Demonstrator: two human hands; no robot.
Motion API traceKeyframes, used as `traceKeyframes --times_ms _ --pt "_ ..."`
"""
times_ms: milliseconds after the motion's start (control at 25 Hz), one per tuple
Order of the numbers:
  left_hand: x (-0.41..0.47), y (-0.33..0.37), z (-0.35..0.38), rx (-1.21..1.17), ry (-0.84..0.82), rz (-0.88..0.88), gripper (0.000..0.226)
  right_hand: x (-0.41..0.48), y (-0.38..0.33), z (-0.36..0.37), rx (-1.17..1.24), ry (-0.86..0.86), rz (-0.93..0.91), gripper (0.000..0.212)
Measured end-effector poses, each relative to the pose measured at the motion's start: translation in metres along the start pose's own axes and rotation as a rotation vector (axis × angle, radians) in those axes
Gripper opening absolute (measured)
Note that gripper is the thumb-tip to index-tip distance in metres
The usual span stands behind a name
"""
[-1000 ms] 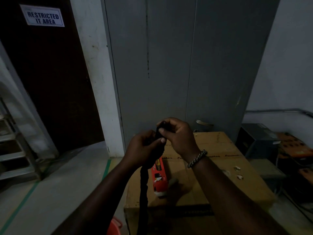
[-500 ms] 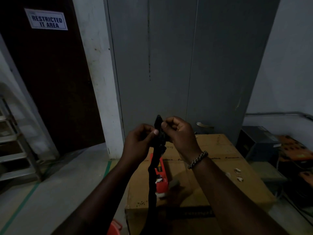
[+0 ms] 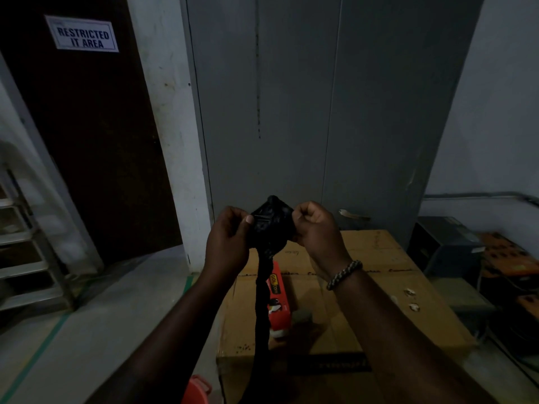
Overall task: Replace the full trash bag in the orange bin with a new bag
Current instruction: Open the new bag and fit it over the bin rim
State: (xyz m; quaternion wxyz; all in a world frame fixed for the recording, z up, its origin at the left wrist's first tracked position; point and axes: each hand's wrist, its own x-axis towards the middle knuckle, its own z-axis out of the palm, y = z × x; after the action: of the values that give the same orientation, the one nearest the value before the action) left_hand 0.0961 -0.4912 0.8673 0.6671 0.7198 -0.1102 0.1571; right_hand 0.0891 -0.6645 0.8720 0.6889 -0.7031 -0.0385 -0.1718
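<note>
I hold a new black trash bag (image 3: pixel 271 225) up in front of me, chest high. My left hand (image 3: pixel 229 239) pinches its left top edge and my right hand (image 3: pixel 313 228) pinches the right, with the top spread a little between them. The rest of the bag hangs down as a narrow folded strip (image 3: pixel 261 310) toward the floor. Only a sliver of the orange bin (image 3: pixel 196 389) shows at the bottom edge, left of the strip. An orange box of bags (image 3: pixel 278 298) lies on the cardboard carton (image 3: pixel 364 301) behind the strip.
A large cardboard carton stands right in front, below my hands. Grey metal cabinet doors (image 3: pixel 320 112) rise behind it. A dark door with a "RESTRICTED IT AREA" sign (image 3: pixel 83 35) is at left, a metal ladder (image 3: pixel 26 258) at far left. Equipment and orange crates (image 3: pixel 507 266) sit at right.
My hands have moved apart and risen slightly. The top of the bag, bunched between them before, is now pulled open wider. The strip hangs lower below.
</note>
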Motion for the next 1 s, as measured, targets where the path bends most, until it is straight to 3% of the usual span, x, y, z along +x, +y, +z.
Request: traceKeyframes --times_ms 360,560,680,760,840,920,1000 --pt "0.011 -0.014 -0.008 -0.082 0.009 -0.009 0.010 0.008 0.003 -0.006 0.004 0.189 -0.057 0.022" --pt "0.022 0.002 -0.027 -0.065 -0.016 0.018 0.012 0.015 0.005 -0.024 0.033 0.190 -0.047 0.015" --pt "0.028 0.008 -0.043 -0.030 -0.299 0.013 0.055 0.018 0.003 -0.031 0.098 0.159 -0.028 0.008" --pt "0.031 0.006 -0.050 0.152 -0.403 0.049 0.073 0.017 -0.004 -0.035 0.163 0.085 -0.023 0.009" --pt "0.036 -0.001 -0.052 0.320 -0.307 0.118 0.056 0.014 -0.009 -0.042 0.198 -0.118 0.018 0.035" --pt "0.042 -0.006 -0.055 0.377 -0.162 0.128 0.031 0.012 -0.008 -0.048 -0.010 -0.300 0.067 0.051" --pt "0.044 -0.009 -0.059 0.409 -0.072 0.065 0.011 0.014 -0.002 -0.051 -0.464 -0.343 0.025 0.033"
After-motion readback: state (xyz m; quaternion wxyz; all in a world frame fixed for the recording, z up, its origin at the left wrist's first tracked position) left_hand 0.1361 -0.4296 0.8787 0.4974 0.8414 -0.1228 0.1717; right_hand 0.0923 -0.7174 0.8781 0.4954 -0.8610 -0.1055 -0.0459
